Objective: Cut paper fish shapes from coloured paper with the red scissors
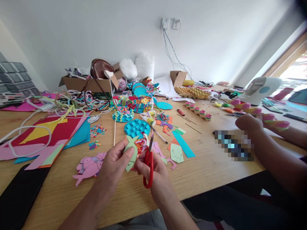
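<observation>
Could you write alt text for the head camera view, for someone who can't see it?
Over a cluttered wooden table, a person's left hand holds a green paper fish and their right hand holds red scissors. Pink paper fish lie piled to the left; at the right, another person's hand is by a pink-and-green strip.

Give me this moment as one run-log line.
left hand: holds green paper fish | right hand: holds red-handled scissors | on table: pink paper fish
</observation>
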Action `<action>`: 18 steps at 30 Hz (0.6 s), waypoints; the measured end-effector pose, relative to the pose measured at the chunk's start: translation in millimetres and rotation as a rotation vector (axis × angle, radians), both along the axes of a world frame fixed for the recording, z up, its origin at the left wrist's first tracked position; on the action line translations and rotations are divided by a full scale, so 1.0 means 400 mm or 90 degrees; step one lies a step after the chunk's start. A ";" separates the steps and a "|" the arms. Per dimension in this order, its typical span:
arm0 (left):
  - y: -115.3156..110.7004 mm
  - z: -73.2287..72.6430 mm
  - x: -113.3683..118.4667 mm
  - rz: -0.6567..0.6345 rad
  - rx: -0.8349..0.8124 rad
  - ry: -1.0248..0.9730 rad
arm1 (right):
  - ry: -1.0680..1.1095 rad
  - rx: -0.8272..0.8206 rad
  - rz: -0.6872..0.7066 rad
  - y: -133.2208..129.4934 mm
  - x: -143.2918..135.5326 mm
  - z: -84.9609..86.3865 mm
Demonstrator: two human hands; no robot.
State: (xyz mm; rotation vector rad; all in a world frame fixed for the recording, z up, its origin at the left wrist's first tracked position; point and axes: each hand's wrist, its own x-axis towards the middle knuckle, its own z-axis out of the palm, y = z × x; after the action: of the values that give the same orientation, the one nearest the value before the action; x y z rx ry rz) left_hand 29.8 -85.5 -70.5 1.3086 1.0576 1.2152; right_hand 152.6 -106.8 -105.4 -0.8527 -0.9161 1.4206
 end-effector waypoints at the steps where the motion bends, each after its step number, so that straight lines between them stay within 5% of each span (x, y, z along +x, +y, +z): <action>1: 0.001 0.014 -0.019 0.003 0.002 0.042 | -0.014 0.013 -0.007 0.001 0.007 -0.003; 6: 0.016 0.097 -0.166 0.010 0.048 0.317 | -0.153 0.008 -0.050 -0.004 0.052 -0.015; 9: 0.032 0.117 -0.235 -0.035 0.036 0.525 | -0.196 -0.024 -0.048 -0.012 0.072 -0.017; 13: 0.057 0.095 -0.267 -0.107 0.022 0.716 | -0.210 -0.032 -0.037 -0.020 0.082 -0.029; 18: 0.065 0.025 -0.282 -0.199 0.043 0.847 | -0.228 -0.009 -0.029 -0.025 0.099 -0.044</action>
State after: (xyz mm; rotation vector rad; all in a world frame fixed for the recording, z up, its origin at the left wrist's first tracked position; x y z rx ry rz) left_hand -83.1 -59.3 -60.4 2.2879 1.5773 -0.0072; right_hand 192.1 -116.6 -123.1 -1.1546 -1.1480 1.2567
